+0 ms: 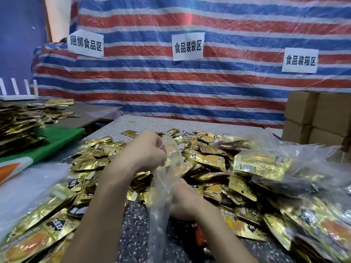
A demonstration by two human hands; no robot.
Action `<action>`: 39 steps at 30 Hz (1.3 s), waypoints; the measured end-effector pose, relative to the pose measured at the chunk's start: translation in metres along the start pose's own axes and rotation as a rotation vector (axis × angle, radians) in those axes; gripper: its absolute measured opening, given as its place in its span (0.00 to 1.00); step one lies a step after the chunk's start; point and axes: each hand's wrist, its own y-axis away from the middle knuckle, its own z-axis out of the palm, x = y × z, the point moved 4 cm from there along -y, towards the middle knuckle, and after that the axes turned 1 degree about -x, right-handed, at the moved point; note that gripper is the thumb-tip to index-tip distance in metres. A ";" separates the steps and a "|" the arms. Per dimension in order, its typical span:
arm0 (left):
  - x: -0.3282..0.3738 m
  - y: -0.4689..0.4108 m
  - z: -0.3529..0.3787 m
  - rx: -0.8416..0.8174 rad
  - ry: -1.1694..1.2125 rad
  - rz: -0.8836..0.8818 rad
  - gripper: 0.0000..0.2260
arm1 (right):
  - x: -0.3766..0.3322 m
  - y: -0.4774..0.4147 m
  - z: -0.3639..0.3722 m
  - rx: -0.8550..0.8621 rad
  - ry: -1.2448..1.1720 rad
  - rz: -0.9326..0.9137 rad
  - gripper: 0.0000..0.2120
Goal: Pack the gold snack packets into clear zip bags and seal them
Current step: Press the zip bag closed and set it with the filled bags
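Observation:
A big heap of gold snack packets (209,160) covers the speckled table (133,224). In front of me hangs a clear zip bag (163,188), held upright over the heap. My left hand (146,150) pinches the bag's top rim with curled fingers. My right hand (185,200) sits lower, partly behind the plastic, its fingers curled on the bag's side. Through the plastic, gold packets show near the bag's mouth. I cannot tell whether they are inside the bag or behind it.
Filled clear bags of gold packets (266,164) lie at the right, more at the lower left (34,224). Cardboard boxes (315,118) stand at the back right. A second table with packets (22,122) and a green cloth (55,143) is at the left. A striped tarp (190,82) hangs behind.

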 end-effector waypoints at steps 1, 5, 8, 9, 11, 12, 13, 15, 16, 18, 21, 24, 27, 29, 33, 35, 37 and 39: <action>0.000 0.000 0.000 -0.014 -0.002 0.010 0.06 | 0.002 -0.004 0.007 0.063 0.070 0.044 0.24; -0.005 0.002 -0.004 -0.052 0.003 0.075 0.05 | 0.000 -0.002 0.014 0.297 0.134 0.062 0.20; -0.010 0.003 -0.005 -0.097 0.026 0.087 0.05 | 0.001 -0.004 0.022 0.248 0.200 0.111 0.31; -0.011 0.003 -0.005 -0.107 0.035 0.084 0.05 | 0.001 -0.006 0.025 0.245 0.239 0.128 0.30; -0.012 0.003 -0.005 -0.116 0.045 0.086 0.05 | -0.003 -0.008 0.028 0.234 0.300 0.133 0.25; -0.011 0.003 -0.005 -0.117 0.045 0.092 0.05 | -0.006 -0.009 0.027 0.246 0.303 0.121 0.24; -0.011 0.004 -0.004 -0.120 0.045 0.101 0.05 | -0.008 -0.009 0.024 0.280 0.297 0.107 0.23; -0.008 0.005 -0.005 -0.130 0.060 0.125 0.05 | -0.014 -0.005 0.005 0.377 0.204 0.103 0.20; -0.007 0.005 -0.005 -0.135 0.074 0.135 0.05 | -0.015 -0.002 -0.007 0.409 0.133 0.116 0.18; -0.005 0.006 -0.007 -0.143 0.107 0.142 0.05 | -0.017 -0.001 -0.030 0.392 0.127 0.129 0.14; -0.003 0.006 -0.008 -0.158 0.150 0.137 0.05 | -0.021 -0.002 -0.039 0.174 0.089 0.135 0.06; -0.006 0.006 -0.008 -0.180 0.100 0.123 0.05 | -0.021 -0.007 -0.011 -0.039 0.054 0.133 0.14; -0.014 0.006 -0.012 -0.201 0.070 0.099 0.06 | -0.012 -0.011 0.002 -0.045 -0.108 0.189 0.07; -0.017 0.006 -0.013 -0.208 0.071 0.093 0.06 | -0.008 -0.009 0.011 -0.216 0.003 0.176 0.25; -0.016 0.004 -0.009 -0.212 0.080 0.085 0.05 | -0.007 -0.009 0.016 -0.214 0.106 0.165 0.36; -0.015 0.004 -0.007 -0.212 0.079 0.084 0.05 | -0.013 -0.007 0.013 -0.144 0.067 0.156 0.36; -0.015 0.003 -0.007 -0.200 0.073 0.082 0.06 | -0.017 -0.002 0.004 -0.146 0.048 0.164 0.35; -0.016 0.003 -0.009 -0.177 0.080 0.085 0.07 | -0.017 0.002 -0.010 -0.120 -0.030 0.119 0.32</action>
